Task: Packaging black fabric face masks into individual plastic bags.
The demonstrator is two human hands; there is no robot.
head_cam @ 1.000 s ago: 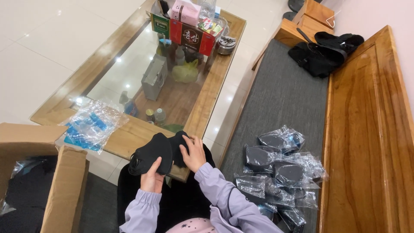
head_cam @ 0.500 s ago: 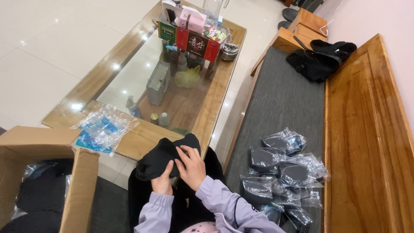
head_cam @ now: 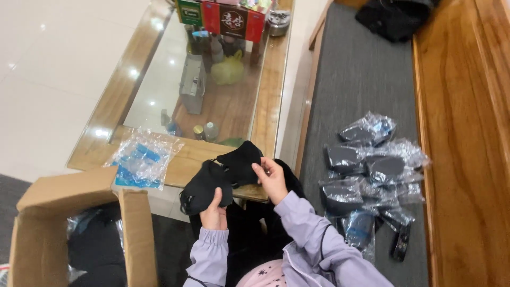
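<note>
Left hand [head_cam: 214, 208] pinches the lower edge of a black mask stack [head_cam: 222, 175] above the lap, while the right hand [head_cam: 273, 179] grips the top mask, seemingly peeling it off. Next likely calls for sliding one free. Bagged masks [head_cam: 372, 180] wait beyond.

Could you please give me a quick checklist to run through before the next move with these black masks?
1. Left hand has a grip on the black masks: ok, its thumb lies over the lower edge.
2. Right hand has the upper mask: ok, the fingertips pinch its right edge.
3. Masks separated into single pieces: cannot tell, they overlap in a bunch.
4. Empty clear bags within reach: ok, they lie on the table's near corner.
5. Bagged masks kept apart: ok, piled on the grey bench pad.
6. Cardboard box open: ok, flaps up.
</note>
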